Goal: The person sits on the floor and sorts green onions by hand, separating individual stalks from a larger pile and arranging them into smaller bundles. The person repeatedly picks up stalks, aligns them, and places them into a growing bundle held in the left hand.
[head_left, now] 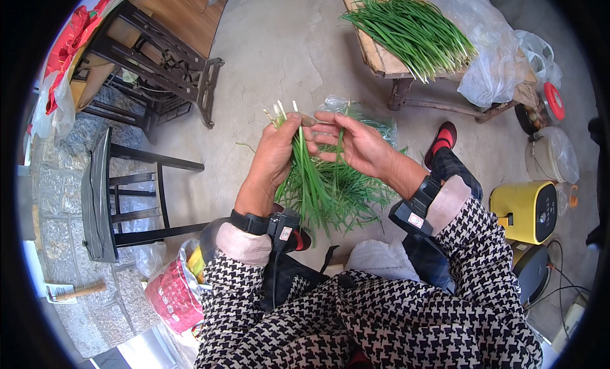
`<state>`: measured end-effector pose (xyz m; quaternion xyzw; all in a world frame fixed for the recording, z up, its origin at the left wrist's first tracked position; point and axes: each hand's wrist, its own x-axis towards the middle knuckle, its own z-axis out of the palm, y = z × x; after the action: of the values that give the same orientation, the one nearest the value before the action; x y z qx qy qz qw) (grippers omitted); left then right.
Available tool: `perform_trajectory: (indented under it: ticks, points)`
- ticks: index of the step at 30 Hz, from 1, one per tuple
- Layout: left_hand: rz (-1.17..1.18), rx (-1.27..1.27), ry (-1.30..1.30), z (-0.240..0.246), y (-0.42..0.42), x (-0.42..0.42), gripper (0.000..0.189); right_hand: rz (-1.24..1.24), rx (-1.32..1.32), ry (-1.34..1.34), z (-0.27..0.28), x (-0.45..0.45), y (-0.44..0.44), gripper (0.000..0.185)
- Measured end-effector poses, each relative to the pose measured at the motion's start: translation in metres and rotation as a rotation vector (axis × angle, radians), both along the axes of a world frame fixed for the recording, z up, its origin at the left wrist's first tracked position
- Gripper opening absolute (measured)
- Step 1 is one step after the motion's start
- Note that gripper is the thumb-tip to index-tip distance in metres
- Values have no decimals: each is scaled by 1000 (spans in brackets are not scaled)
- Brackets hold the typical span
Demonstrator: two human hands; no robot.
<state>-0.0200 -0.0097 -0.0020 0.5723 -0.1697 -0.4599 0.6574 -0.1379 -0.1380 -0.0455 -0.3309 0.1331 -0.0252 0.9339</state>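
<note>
My left hand [276,154] grips a small bunch of garlic chives [301,166], with the pale cut ends above the thumb and the green leaves hanging down. Close beside it, my right hand [360,145] holds a single chive stalk [339,147] between thumb and fingers, its other fingers spread toward the left hand. Below both hands, a loose heap of chives [360,192] lies on the floor between my feet. A clear plastic bag [333,103] with greens in it is partly hidden behind my right hand.
A low wooden table [376,54] bears a large pile of chives [414,35] and a plastic sheet [491,45]. At left stand a black chair [102,197] and a metal treadle stand [157,69]. A red bag [174,293] sits near my left; a yellow appliance [517,212] is at right.
</note>
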Motion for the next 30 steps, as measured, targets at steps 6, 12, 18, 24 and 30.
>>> perform_trajectory:
  ticks: [6, 12, 18, 24, 30]
  points:
    - [-55, 193, -160, -3, -8, -15, 20, 44, -20, 1, 1, -2, 2, 40]
    - [29, 177, -294, -9, -18, -35, 21, 42, -40, 24, 5, -2, 7, 39]
    - [49, 223, -179, -10, -12, -21, 15, -7, -113, 134, 6, -2, 4, 42]
    - [145, 162, -39, -7, -6, -4, 15, -134, -405, 300, -5, 0, -11, 35]
    - [129, 127, -2, -7, -4, 0, 15, -266, -631, 156, -9, 1, -5, 29]
